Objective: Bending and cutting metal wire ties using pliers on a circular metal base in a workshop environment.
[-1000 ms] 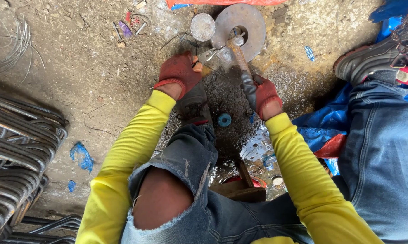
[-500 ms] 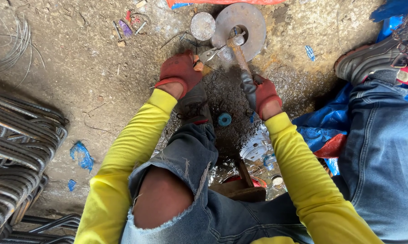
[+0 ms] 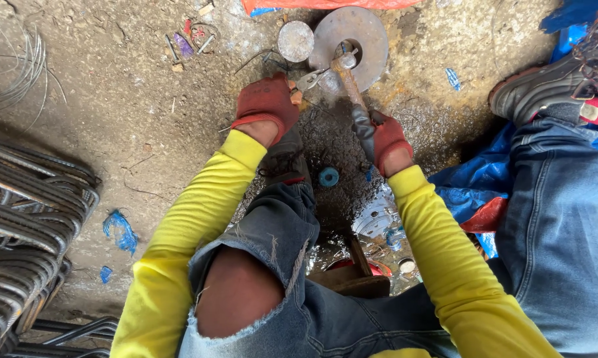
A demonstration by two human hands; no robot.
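Head view, looking straight down at a person crouched over dirty, oil-dark concrete ground (image 3: 113,99); both arms wear bright yellow sleeves, both hands worn red fabric gloves.

The right hand (image 3: 384,136) is clenched round the lower shaft of a hammer (image 3: 349,83), whose rusty brown handle slants up and left so that the head rests at the hole of a large steel disc (image 3: 362,40); the disc lies flat on the ground, thick and grey with rust at its rim, seemingly serving as an anvil.

The left hand (image 3: 267,103) is closed on the handles of small metal pliers (image 3: 310,79); their tips point right, just beside the hammer head, apparently pinning a small piece there, though the piece itself is too small to make out.

A smaller round metal slug (image 3: 295,41), dull and smooth, lies touching the disc's left edge; a little blue ring (image 3: 328,176) sits on wet ground between the forearms.

At the left edge lies a stack of bent steel rods (image 3: 27,219), ribbed and dark; blue plastic sheeting (image 3: 471,192) is crumpled at the right, beside torn denim jeans and a grey shoe (image 3: 544,86).
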